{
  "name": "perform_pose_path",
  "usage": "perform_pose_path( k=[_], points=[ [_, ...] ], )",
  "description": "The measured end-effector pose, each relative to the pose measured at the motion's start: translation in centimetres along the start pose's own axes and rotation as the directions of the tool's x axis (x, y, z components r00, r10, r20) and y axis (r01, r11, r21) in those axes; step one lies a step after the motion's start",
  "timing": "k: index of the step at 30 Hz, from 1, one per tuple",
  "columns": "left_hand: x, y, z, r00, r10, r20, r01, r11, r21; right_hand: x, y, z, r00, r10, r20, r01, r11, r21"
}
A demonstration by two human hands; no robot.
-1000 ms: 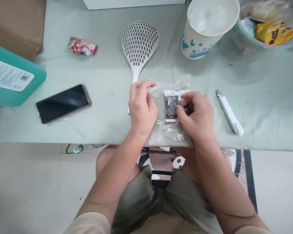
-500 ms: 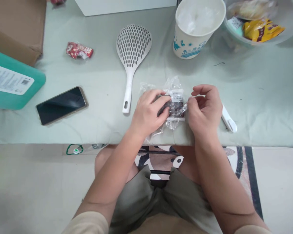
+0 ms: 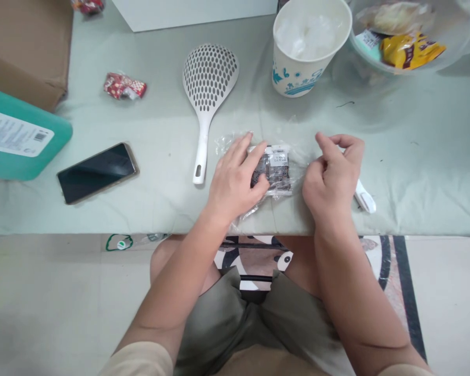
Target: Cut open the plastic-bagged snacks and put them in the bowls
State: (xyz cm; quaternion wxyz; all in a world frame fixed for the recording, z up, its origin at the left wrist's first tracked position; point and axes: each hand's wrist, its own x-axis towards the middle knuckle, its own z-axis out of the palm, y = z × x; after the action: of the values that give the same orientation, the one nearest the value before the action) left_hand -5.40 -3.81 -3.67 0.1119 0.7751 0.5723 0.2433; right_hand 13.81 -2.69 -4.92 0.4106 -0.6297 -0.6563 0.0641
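Near the table's front edge lies a small dark packet with a white label, inside or on clear plastic film. My left hand rests on the packet's left part with its fingers spread, pressing the film to the cloth. To the right of the packet, my right hand is closed, its fingers curled and pinched at the film's right edge; what lies between them is too small to make out. A white handle-like tool lies partly hidden behind my right hand.
A white slotted skimmer, a black phone and a red wrapper lie left. Behind are a paper cup and a clear tub of snacks. A green container and cardboard box stand far left.
My left hand's fingers have spread flatter over the packet. My right hand has shifted slightly right, its index finger raised, and the film between the hands lies flatter. The view has shifted slightly.
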Motion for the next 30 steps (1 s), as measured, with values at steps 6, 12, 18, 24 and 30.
perform_pose_path(
  k=[6, 12, 18, 24, 30],
  points=[
    [-0.2, -0.4, 0.2, 1.0, 0.02, -0.005, -0.02, 1.0, -0.013, 0.7, -1.5, -1.5, 1.0, -0.018, 0.014, 0.018, 0.999, 0.026],
    [-0.3, -0.1, -0.2, 0.998, 0.039, 0.049, -0.038, 0.999, -0.016, 1.6, -4.2, -3.2, 0.878, -0.252, 0.406, 0.2, 0.965, 0.167],
    [-0.4, 0.3, -0.5, 0.993, 0.068, 0.1, -0.069, 0.998, 0.01, 2.0, -3.0, -3.1, 0.899, -0.081, 0.431, 0.075, 0.997, 0.032],
    [-0.4, 0.3, -0.8, 0.986, 0.089, 0.144, -0.092, 0.996, 0.011, 2.7, -2.2, -4.4, 0.869, -0.028, 0.494, 0.026, 1.0, 0.012],
    [-0.4, 0.3, -0.8, 0.984, 0.083, 0.155, -0.084, 0.996, 0.001, 2.4, -0.8, -5.1, 0.853, -0.006, 0.522, 0.065, 0.993, -0.094]
  ],
)
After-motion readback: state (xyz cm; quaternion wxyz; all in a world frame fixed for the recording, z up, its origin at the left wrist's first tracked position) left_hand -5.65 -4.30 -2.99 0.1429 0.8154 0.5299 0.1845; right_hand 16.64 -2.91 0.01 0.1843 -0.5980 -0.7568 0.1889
